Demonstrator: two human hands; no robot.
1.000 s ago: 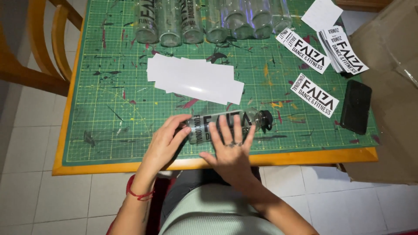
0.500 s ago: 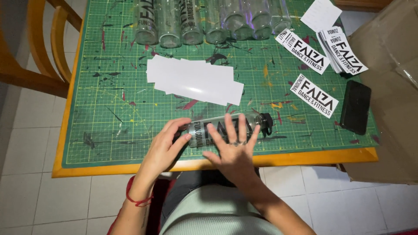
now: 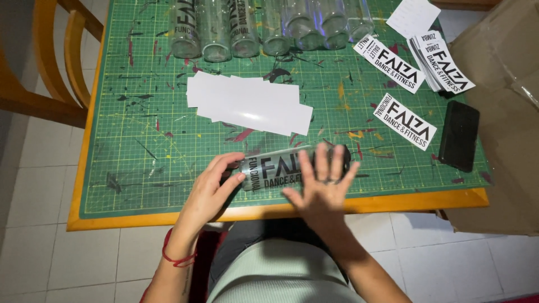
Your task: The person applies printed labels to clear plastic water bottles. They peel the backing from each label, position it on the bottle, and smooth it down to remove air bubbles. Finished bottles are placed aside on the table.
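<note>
Flat and spread, my right hand (image 3: 321,188) lies palm-down on the bottle (image 3: 281,168), fingers fanned across its printed label; it grasps nothing, it only presses, which looks like the way to smooth a sticker onto a round surface. Opposite it, my left hand (image 3: 210,188) curls loosely round the bottle's left end, thumb and fingertips touching the glass so it cannot roll (a light pinch, not a clench). A red cord (image 3: 177,258) circles that wrist.

That bottle lies on its side near the front edge of the green cutting mat (image 3: 140,168), roughly at the middle of that edge, its dark cap (image 3: 345,154) pointing right and mostly hidden behind my fingers. Keeping it this close to me lets both hands work it without reaching.

Just behind it, toward the mat's middle, sits a loose stack of white backing sheets (image 3: 247,104), overlapped and slightly skewed. Along the far edge a row of clear bottles (image 3: 269,25) lies side by side, some at the left already bearing black print, those at the right seemingly plain. At the right side, black-and-white stickers (image 3: 404,120) lie face up, with a small pile of them (image 3: 441,64) near the far right corner and a white card (image 3: 412,15) beside it. A dark phone (image 3: 459,143) rests at the right edge, half off the mat, just beside a cardboard box (image 3: 499,112). Well apart on the left stands a wooden chair (image 3: 53,67).
</note>
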